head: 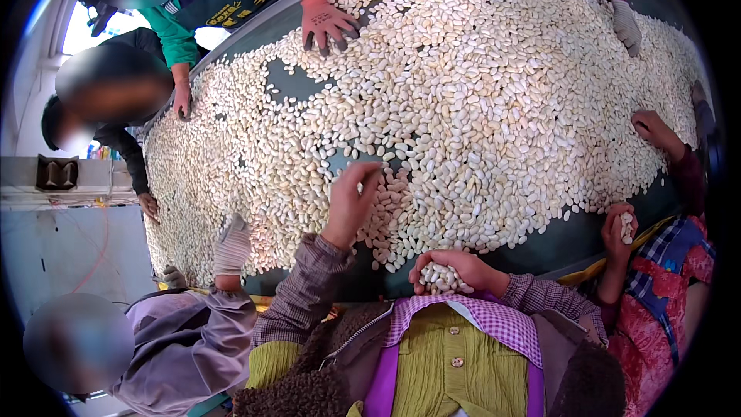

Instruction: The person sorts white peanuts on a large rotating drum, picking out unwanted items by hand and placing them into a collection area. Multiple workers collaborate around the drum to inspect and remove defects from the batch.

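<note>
White beans [474,104] lie in a broad layer over a dark green conveyor belt [532,252]. Cupped near the belt's close edge, my right hand [460,271] holds a heap of white beans [443,278]. My left hand [354,200] hovers just over the beans, thumb and forefinger bent towards each other above a small bare patch of belt; whether a bean is between the fingertips cannot be told. A shadow falls on the beans beside its wrist.
Gloved hands of co-workers [327,23] rest on the beans across the belt. To the left is another gloved hand [233,246]. At right, a neighbour's hand [619,229] holds beans and another [654,127] reaches over the layer. A metal rim [249,23] borders the far side.
</note>
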The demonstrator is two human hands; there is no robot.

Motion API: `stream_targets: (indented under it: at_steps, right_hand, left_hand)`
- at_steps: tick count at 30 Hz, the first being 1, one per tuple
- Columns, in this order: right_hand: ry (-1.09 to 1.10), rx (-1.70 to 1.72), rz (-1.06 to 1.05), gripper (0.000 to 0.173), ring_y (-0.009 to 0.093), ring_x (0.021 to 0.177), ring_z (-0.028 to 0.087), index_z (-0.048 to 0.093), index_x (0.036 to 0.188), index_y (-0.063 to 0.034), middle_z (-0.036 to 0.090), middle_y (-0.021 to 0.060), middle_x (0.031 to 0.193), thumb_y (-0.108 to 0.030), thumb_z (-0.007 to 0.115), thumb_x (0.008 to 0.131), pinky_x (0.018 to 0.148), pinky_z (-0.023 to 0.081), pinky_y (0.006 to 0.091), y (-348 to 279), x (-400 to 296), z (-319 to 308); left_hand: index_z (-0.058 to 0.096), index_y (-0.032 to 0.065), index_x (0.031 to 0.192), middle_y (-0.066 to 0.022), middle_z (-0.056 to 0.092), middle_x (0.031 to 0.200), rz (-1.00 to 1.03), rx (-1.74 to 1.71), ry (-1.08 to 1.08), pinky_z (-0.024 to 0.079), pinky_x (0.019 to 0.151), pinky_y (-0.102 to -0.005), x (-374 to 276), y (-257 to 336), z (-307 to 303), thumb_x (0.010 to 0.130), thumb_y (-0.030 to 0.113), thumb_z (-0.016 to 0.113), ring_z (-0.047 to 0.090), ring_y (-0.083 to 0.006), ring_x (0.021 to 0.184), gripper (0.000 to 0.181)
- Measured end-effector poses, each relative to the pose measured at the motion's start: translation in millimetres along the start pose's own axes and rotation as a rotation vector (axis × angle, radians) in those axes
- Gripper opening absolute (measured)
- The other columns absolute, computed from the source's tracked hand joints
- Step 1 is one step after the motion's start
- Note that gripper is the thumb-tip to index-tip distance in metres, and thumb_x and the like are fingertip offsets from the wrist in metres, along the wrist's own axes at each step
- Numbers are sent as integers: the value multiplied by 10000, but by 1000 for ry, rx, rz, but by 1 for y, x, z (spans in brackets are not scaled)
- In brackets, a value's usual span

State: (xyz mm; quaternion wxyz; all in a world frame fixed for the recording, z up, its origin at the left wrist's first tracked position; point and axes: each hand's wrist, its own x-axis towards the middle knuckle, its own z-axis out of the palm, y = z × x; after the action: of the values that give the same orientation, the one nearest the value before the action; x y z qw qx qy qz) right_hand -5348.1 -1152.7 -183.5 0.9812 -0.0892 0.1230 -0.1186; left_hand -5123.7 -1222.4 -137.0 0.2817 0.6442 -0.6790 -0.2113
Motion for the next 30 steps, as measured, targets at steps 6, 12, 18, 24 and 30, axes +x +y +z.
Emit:
stream_targets:
  at_steps: [6, 12, 18, 24, 30]
  right_hand:
    - [11, -14, 16, 351, 178, 916, 591, 529, 1044, 12, 582, 124, 1028, -240, 296, 969, 809, 482, 290, -9, -14, -8]
    - [29, 16, 13, 357, 164, 903, 594, 534, 1039, 18, 585, 120, 1017, -235, 291, 966, 805, 487, 280, -18, -28, -15]
    - [22, 31, -2, 349, 175, 904, 596, 535, 1038, 19, 586, 124, 1017, -229, 299, 967, 810, 485, 293, -23, -41, -24]
    - [66, 45, 27, 344, 174, 900, 596, 531, 1036, 13, 576, 122, 1039, -239, 308, 966, 807, 491, 298, -32, -54, -26]
    - [-18, -44, 26, 359, 153, 907, 587, 536, 1049, 17, 584, 110, 1020, -243, 305, 963, 820, 472, 276, -41, -69, -43]
  left_hand:
    - [615, -3, 964, -96, 615, 833, 9, 112, 23, 473, 646, -262, 69, -30, 10, 831, 53, 602, 594, -166, 704, 145]
    - [591, 4, 913, -146, 567, 849, 119, 219, -106, 475, 677, -376, 87, -28, 49, 810, 30, 568, 586, -324, 768, 109]
    - [606, 9, 929, -167, 625, 881, -95, 95, 89, 490, 691, -355, 89, -42, 19, 823, 2, 533, 614, -311, 784, 129]
    - [637, 0, 896, -126, 620, 785, -100, 245, 185, 472, 604, -298, 135, -78, -18, 820, 31, 567, 597, -211, 653, 108]
    - [601, 30, 1034, -7, 582, 741, -285, -329, -30, 376, 499, -181, 126, -16, 38, 910, 59, 476, 459, -23, 568, 178]
